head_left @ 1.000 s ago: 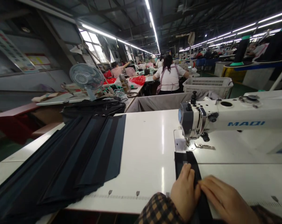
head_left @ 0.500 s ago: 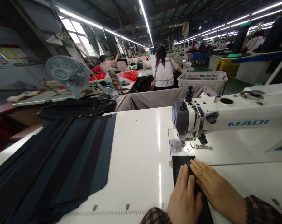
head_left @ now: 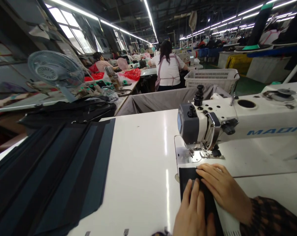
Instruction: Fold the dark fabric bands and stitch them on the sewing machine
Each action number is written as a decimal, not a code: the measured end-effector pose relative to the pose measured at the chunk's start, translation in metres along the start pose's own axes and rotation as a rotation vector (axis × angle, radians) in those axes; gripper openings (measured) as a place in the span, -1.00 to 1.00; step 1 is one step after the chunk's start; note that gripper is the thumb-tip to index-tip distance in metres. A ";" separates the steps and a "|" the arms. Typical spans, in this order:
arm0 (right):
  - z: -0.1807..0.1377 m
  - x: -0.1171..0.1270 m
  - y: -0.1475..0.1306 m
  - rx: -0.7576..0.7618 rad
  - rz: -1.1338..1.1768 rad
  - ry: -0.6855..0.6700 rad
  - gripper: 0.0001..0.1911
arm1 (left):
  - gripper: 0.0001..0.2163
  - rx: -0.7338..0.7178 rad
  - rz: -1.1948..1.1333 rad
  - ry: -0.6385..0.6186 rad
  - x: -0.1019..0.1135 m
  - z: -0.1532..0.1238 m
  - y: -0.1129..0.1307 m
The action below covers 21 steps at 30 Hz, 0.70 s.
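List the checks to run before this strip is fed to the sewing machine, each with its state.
1. Left hand and right hand flat on the dark strip: ok.
2. Strip's front edge under the presser foot: not ok, it stops just short.
3. All fingers clear of the presser foot: ok.
4. Presser foot raised: cannot tell.
5. Fabric stack apart from the strip: ok.

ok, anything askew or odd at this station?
Nothing stands out. The left hand and right hand lie flat on the dark fabric strip, straight before the sewing machine. The dark fabric panels at left are fanned but flat.
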State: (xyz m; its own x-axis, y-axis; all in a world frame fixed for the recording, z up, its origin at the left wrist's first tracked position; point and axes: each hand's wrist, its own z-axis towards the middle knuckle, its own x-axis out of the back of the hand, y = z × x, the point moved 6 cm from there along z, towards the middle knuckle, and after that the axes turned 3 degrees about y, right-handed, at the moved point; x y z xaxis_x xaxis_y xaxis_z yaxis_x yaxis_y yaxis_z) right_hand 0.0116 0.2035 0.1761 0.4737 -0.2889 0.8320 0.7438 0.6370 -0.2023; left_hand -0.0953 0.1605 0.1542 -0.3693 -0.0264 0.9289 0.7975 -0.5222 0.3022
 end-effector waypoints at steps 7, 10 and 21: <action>-0.002 0.004 -0.006 0.035 -0.047 0.024 -0.67 | -0.56 -0.034 -0.020 -0.023 -0.002 0.000 -0.002; -0.005 0.004 0.000 -0.036 -0.067 0.007 -0.70 | -0.57 0.036 -0.033 0.006 -0.002 0.000 0.000; -0.034 -0.011 -0.016 -0.010 -0.085 -0.087 -0.58 | -0.62 0.060 -0.055 -0.013 0.007 0.001 0.002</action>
State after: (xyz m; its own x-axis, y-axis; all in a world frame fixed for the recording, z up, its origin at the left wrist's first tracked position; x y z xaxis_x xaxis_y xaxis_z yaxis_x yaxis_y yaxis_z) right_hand 0.0106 0.1724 0.1523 0.3662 -0.2778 0.8881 0.7844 0.6056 -0.1339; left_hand -0.0959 0.1601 0.1616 -0.4071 0.0119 0.9133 0.8039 -0.4701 0.3644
